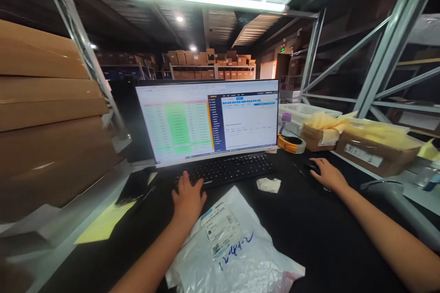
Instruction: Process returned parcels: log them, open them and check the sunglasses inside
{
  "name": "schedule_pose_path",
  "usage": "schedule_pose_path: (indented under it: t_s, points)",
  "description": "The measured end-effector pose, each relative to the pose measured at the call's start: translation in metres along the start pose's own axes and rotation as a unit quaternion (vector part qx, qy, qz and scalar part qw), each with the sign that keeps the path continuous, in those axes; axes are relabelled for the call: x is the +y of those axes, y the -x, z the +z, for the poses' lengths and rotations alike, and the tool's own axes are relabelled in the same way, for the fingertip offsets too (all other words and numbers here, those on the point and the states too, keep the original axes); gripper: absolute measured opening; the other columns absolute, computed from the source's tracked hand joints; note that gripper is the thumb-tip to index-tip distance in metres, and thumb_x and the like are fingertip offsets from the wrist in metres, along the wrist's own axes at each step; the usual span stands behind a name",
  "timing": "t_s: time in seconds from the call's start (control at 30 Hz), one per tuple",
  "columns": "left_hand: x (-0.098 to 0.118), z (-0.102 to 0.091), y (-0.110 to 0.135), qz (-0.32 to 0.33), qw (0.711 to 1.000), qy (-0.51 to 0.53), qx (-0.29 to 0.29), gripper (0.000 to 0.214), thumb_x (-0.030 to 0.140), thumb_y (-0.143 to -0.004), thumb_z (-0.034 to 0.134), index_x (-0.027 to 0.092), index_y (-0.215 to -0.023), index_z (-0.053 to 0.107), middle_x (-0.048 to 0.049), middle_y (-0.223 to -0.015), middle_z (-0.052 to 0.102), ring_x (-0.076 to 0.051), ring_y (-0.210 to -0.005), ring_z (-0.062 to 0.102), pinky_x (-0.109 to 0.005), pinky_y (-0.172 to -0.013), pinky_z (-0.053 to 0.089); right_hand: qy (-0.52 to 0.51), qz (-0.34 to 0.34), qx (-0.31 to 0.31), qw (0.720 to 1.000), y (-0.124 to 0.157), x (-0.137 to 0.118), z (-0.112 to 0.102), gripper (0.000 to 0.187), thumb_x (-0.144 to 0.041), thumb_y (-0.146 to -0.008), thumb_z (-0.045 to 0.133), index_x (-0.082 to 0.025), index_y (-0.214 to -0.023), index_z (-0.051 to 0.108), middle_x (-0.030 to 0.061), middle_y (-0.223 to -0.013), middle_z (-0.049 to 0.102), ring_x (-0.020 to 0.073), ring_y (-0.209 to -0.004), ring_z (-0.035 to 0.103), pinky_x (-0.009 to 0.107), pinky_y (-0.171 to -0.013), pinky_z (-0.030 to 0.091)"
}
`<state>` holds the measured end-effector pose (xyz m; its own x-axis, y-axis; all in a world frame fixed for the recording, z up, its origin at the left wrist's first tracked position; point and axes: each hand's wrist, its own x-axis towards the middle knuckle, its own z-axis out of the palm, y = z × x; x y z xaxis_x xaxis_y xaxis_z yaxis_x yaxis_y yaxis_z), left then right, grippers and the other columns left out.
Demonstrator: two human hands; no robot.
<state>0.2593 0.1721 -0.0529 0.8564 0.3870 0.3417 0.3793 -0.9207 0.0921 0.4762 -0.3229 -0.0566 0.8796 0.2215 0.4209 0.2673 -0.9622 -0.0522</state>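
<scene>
My left hand (189,196) lies with its fingers apart at the left front of a black keyboard (233,170), fingertips on or near the keys. My right hand (328,176) rests over a black computer mouse (312,166), fingers curved on it. Between my arms lies a white plastic mailing bag (259,256) with a printed shipping label (220,229) and blue handwriting. My left forearm crosses the bag's left side. Behind the keyboard a monitor (249,123) shows a spreadsheet with green cells and another window with a dark sidebar.
Large cardboard boxes (44,96) are stacked at left, beside yellow paper (105,222) and a dark phone-like object (135,185). At right are tape rolls (290,143), cartons with yellow envelopes (374,149) and a grey handheld scanner (385,187). Crumpled white paper (268,185) lies before the keyboard.
</scene>
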Motion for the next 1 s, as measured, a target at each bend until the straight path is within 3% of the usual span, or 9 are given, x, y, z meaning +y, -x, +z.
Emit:
schedule_pose_path:
  t_s: [0.17,0.37,1.0]
  points:
    - [-0.001,0.006,0.001,0.014,0.999,-0.027,0.031,0.043,0.030,-0.095,0.052,0.024,-0.137,0.059,-0.0255,-0.160,0.026,-0.040,-0.145,0.031,-0.064,-0.109,0.034,0.000,-0.002,0.000,1.000,0.002,-0.008,-0.007,0.049,-0.035,-0.089,0.049,-0.022,-0.136,0.056,0.0113,-0.134,0.057,0.0251,-0.118,0.060,0.036,-0.100,0.048]
    - [-0.003,0.009,-0.002,0.008,0.999,-0.032,0.018,0.044,0.031,-0.096,0.050,0.024,-0.138,0.057,-0.0250,-0.159,0.028,-0.039,-0.145,0.032,-0.063,-0.110,0.033,-0.002,-0.007,-0.018,1.000,0.005,-0.011,-0.014,0.045,-0.038,-0.090,0.048,-0.027,-0.132,0.060,0.0083,-0.135,0.057,0.0244,-0.108,0.064,0.036,-0.087,0.052]
    - [0.000,0.006,0.001,0.008,0.998,-0.052,0.015,0.045,0.030,-0.096,0.048,0.024,-0.139,0.056,-0.0244,-0.158,0.030,-0.037,-0.144,0.035,-0.062,-0.109,0.035,-0.004,-0.011,-0.024,1.000,0.006,-0.014,-0.017,0.044,-0.038,-0.090,0.047,-0.027,-0.131,0.061,0.0086,-0.136,0.055,0.0253,-0.114,0.062,0.038,-0.093,0.050]
